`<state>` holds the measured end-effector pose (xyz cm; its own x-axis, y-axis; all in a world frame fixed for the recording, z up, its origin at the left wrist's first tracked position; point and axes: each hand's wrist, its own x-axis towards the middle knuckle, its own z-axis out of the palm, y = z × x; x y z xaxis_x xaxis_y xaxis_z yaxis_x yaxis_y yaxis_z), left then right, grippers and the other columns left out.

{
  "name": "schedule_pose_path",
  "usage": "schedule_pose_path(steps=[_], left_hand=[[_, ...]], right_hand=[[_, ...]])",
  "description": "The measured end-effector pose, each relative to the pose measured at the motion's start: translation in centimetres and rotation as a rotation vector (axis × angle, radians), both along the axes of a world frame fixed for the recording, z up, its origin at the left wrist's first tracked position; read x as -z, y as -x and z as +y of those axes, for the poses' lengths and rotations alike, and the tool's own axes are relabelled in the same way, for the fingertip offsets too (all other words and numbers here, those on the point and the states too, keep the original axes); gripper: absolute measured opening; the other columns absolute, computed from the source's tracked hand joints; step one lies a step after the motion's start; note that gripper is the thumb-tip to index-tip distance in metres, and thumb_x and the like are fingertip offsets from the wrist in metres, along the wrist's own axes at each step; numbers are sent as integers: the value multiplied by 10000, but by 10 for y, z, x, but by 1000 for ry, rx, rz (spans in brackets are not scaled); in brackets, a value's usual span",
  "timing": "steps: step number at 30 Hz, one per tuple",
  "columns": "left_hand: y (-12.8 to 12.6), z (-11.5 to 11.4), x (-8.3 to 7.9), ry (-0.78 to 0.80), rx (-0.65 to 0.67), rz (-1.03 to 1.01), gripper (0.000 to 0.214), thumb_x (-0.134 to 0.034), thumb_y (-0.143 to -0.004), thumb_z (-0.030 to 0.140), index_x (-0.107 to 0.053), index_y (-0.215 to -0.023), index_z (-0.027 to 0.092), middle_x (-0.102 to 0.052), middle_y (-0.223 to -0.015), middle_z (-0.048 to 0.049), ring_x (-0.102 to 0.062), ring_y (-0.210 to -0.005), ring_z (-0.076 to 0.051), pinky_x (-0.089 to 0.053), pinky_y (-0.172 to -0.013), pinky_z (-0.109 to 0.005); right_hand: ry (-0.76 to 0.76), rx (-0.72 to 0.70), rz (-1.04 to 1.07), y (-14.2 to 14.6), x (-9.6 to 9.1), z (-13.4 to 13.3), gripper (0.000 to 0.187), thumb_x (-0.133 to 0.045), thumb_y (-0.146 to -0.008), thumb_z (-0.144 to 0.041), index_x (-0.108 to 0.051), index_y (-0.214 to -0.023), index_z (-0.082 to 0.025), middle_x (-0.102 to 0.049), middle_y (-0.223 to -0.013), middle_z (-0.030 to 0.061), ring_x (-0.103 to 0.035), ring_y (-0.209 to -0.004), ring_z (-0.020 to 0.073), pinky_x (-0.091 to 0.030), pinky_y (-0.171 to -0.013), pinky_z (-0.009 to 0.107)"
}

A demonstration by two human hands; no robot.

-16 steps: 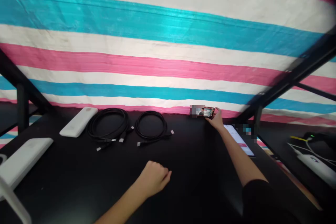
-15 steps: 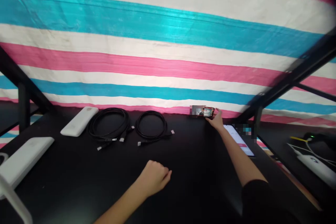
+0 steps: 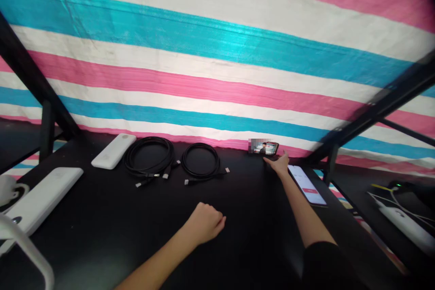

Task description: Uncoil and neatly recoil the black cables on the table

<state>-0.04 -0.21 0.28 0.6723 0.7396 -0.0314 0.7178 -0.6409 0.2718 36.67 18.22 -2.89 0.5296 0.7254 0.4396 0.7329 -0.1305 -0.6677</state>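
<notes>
My left hand (image 3: 205,224) is curled into a fist low over the middle of the dark table, with nothing visible in it. At the back right, my right hand (image 3: 279,163) has its thumb and fingers spread. It is just beside the right end of a small phone (image 3: 268,148), which stands on its long edge against the striped sheet with its screen lit. Under the right forearm's outer side lies a larger phone (image 3: 307,186), screen up and lit. Two coiled black cables, a bigger one (image 3: 148,173) and a smaller one (image 3: 200,176), lie left of centre.
Two white power banks (image 3: 113,151) (image 3: 56,195) lie on the left. A white curved bar (image 3: 32,244) rises at the lower left corner. Black metal struts (image 3: 370,111) slant at both sides. Beyond the right edge sits another white device (image 3: 404,224) with cables.
My right hand's fingers have come away from the small phone, which stays standing. The view has shifted slightly, and my left fist keeps its shape.
</notes>
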Motion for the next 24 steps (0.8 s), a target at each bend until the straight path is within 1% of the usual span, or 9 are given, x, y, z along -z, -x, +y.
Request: schedule_pose_path(steps=[3, 7, 11, 14, 16, 17, 19, 22, 24], left_hand=[[0, 1, -1, 17, -29, -20, 251, -533, -923, 340, -650, -832, 137, -680, -761, -7, -650, -694, -133, -550, -694, -337], [3, 7, -7, -18, -154, -93, 230, -556, -910, 355, -640, -955, 146, -674, -903, -30, -643, -788, -143, -551, -734, -347], [20, 22, -18, -136, -450, -171, 229, -543, -916, 355, -635, -990, 159, -667, -968, -44, -634, -828, -150, -544, -759, -355], [46, 38, -27, -244, -671, -219, 230, -536, -917, 357, -633, -996, 165, -659, -1017, -55, -625, -908, -169, -529, -812, -381], [68, 47, -29, -305, -801, -232, 264, -549, -907, 359, -617, -1071, 163, -633, -1117, -74, -598, -1028, -210, -500, -885, -438], [79, 51, -29, -326, -864, -229, 305, -557, -901, 361, -596, -1134, 169, -604, -1190, -88, -576, -1085, -232, -481, -919, -469], [102, 58, -25, -322, -948, -206, 378, -577, -888, 365, -560, -1213, 173, -565, -1268, -102, -555, -1131, -257, -464, -945, -505], [132, 66, -16, -231, -933, -163, 366, -577, -889, 373, -574, -1194, 170, -593, -1228, -96, -588, -1076, -239, -495, -908, -482], [147, 72, -14, -166, -884, -148, 349, -571, -895, 371, -581, -1182, 173, -604, -1208, -92, -603, -1040, -225, -514, -881, -459]], right_hand=[[22, 50, 52, 35, 6, -21, 1117, -776, -465, -534, -306, -1334, -13, -469, -1246, 310, -427, -1171, 445, -336, -988, 534], [-1, 20, 135, 101, 14, -53, 1122, -749, -491, -578, -270, -1372, -76, -460, -1233, 222, -426, -1162, 397, -337, -997, 531], [-43, -24, 276, 169, 16, -79, 959, -696, -589, -575, -300, -1354, -152, -466, -1200, 188, -454, -1139, 374, -325, -992, 571], [-44, -9, 290, 207, 16, -90, 804, -671, -646, -515, -345, -1315, -211, -487, -1195, 168, -429, -1189, 388, -201, -1027, 651], [-86, -9, 295, 222, 16, -95, 731, -663, -663, -481, -376, -1283, -221, -498, -1190, 153, -431, -1195, 385, -140, -1043, 661], [-119, -20, 304, 226, 16, -96, 698, -657, -670, -473, -395, -1263, -215, -504, -1181, 147, -444, -1185, 376, -148, -1051, 643], [-184, -57, 337, 228, 15, -98, 624, -625, -698, -466, -430, -1225, -195, -517, -1152, 143, -486, -1145, 343, -242, -1047, 569], [-230, -89, 394, 226, 14, -99, 526, -556, -742, -436, -457, -1190, -177, -536, -1107, 137, -544, -1065, 284, -401, -951, 446], [-251, -89, 431, 224, 14, -98, 488, -540, -746, -412, -471, -1169, -178, -550, -1073, 126, -558, -1026, 265, -443, -889, 408]])
